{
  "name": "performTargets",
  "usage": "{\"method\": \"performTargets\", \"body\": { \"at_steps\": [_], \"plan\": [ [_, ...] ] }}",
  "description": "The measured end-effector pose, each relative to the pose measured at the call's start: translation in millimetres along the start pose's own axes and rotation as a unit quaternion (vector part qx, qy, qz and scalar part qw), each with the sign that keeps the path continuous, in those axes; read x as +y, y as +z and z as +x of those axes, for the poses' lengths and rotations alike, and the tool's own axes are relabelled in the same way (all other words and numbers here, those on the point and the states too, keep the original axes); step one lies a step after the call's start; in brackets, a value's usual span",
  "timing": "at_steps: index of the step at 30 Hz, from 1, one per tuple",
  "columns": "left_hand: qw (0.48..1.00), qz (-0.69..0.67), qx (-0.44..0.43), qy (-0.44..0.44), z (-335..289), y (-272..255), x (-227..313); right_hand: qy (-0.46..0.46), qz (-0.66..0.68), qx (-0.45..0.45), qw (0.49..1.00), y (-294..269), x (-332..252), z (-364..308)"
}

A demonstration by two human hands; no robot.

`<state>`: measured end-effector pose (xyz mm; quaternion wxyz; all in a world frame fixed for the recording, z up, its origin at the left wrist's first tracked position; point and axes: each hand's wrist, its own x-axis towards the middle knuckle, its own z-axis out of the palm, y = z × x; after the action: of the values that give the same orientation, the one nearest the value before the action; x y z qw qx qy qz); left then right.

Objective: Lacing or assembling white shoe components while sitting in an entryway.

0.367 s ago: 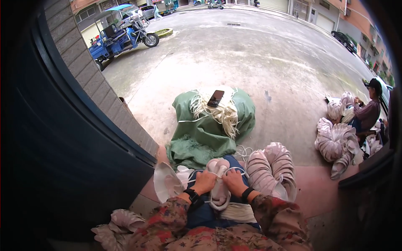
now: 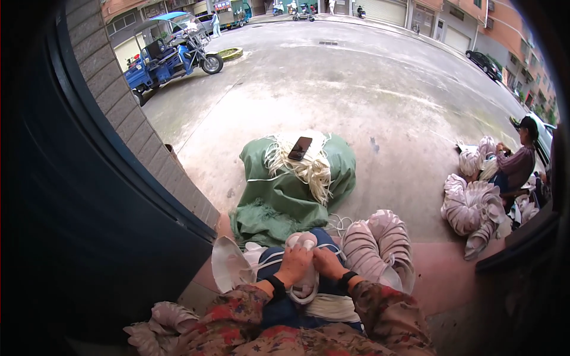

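On my lap lies a pale pink shoe upper (image 2: 305,289), with its rounded end away from me. My left hand (image 2: 294,265) bends over its middle, fingers closed on a white shoelace (image 2: 270,259). Beside it, almost touching, my right hand (image 2: 328,263) is closed in a pinch on the lace as well. Lace lengths curve out to both sides over my blue trousers. Fingertips and the exact grip are partly hidden. A bundle of cream laces (image 2: 334,308) rests across my lap below the upper.
Ahead stands a green sack (image 2: 252,163) topped with loose cream laces (image 2: 320,172) and a phone (image 2: 300,148). Stacked pink uppers (image 2: 380,246) stand right of my knees; a pale curved piece (image 2: 228,267) is at left. Another person (image 2: 519,157) sits far right beside more stacks.
My hands have come together over the upper; before, they were slightly apart with lace stretched outward. The whole view has shifted a little.
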<state>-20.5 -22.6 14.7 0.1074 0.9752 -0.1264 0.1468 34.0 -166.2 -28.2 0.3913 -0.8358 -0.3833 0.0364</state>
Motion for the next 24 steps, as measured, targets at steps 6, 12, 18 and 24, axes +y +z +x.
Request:
{"method": "performTargets", "body": {
  "at_steps": [6, 12, 18, 24],
  "plan": [
    [0.996, -0.014, -0.086, -0.026, 13, 8, 18, 0.024, 0.044, 0.003, 0.999, 1, 8, -2],
    [0.973, -0.055, -0.199, -0.105, 14, 25, 15, 0.043, 0.081, -0.028, 0.995, 3, 24, 0],
    [0.978, -0.002, -0.173, -0.118, 12, 32, 17, 0.031, 0.09, -0.017, 0.995, 1, 18, 0],
    [0.994, 0.046, -0.089, -0.053, 8, 36, 19, 0.035, 0.092, -0.005, 0.995, 0, 17, -2]
  ]
}}
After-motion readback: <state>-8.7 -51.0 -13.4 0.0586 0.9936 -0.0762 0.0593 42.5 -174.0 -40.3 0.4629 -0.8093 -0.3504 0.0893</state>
